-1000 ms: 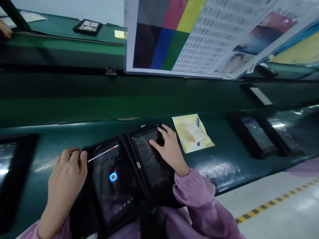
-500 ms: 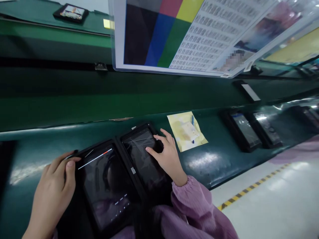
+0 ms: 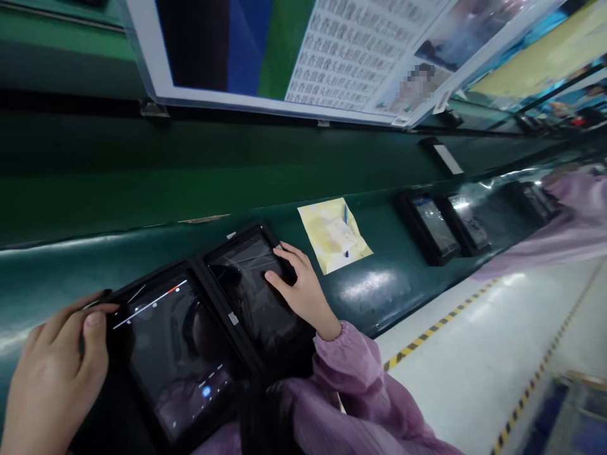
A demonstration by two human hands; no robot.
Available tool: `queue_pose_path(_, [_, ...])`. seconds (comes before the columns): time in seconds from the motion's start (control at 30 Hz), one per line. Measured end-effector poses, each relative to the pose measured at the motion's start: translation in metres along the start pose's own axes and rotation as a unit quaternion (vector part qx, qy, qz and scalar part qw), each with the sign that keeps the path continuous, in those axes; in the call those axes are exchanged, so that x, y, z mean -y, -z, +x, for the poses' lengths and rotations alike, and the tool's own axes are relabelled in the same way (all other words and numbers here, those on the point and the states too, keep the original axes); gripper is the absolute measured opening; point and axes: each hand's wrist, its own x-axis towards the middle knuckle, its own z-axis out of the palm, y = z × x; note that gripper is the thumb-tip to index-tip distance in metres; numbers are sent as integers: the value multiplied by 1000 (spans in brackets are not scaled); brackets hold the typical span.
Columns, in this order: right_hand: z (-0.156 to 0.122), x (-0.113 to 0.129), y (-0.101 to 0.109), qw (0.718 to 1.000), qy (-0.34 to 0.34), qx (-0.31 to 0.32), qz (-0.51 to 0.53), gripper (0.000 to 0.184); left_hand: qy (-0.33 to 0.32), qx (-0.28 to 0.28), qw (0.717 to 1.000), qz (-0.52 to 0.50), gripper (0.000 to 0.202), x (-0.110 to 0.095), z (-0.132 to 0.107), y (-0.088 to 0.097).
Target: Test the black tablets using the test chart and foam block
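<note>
Two black tablets lie side by side on a dark green belt (image 3: 393, 287) in front of me. My left hand (image 3: 52, 366) grips the upper left corner of the left tablet (image 3: 171, 354), thumb on its edge, fingers curled around it. The left screen shows a white and red line and a small blue dot. My right hand (image 3: 298, 287) rests on the right tablet (image 3: 253, 291), fingers spread and the index finger touching its dark screen. Pink sleeves cover both my wrists.
A yellow sheet (image 3: 334, 234) with a pen on it lies right of the tablets. Further right sit more black tablets (image 3: 429, 227) and another person's pink sleeve (image 3: 564, 221). A colour chart board (image 3: 303, 57) hangs above. White floor with a yellow-black stripe (image 3: 441, 325) runs at right.
The view has swung right and down, so everything shifts left in the picture. The blue dot on the left tablet's screen vanished, then showed again lower down. Both hands keep their places on the tablets.
</note>
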Motion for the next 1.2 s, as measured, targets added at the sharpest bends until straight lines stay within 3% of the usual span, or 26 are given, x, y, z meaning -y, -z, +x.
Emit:
queue_pose_path(0.2, [4,-15,28,987,26,156,13,74,-6,-9,1000,2,38,2,-1,-2])
queue_pose_path(0.33, [7,-18,36,978,29,206,13,91,-2,-13,1000,7,38,3,-1,-4])
queue_pose_path(0.73, [6,-6,37,979,7,203,-13,83,29,-3,999,-13,35,-6,-1,1])
queue_pose_path(0.93, [6,4,34,975,-48,213,-32,81,30,-11,999,-8,36,-1,-1,-2])
queue_pose_path(1.13, [7,4,35,970,-30,236,-43,100,26,-16,999,-12,36,5,-2,-3])
queue_pose_path(1.2, [11,3,28,975,-19,216,-41,98,32,-9,999,-8,37,6,-2,-3])
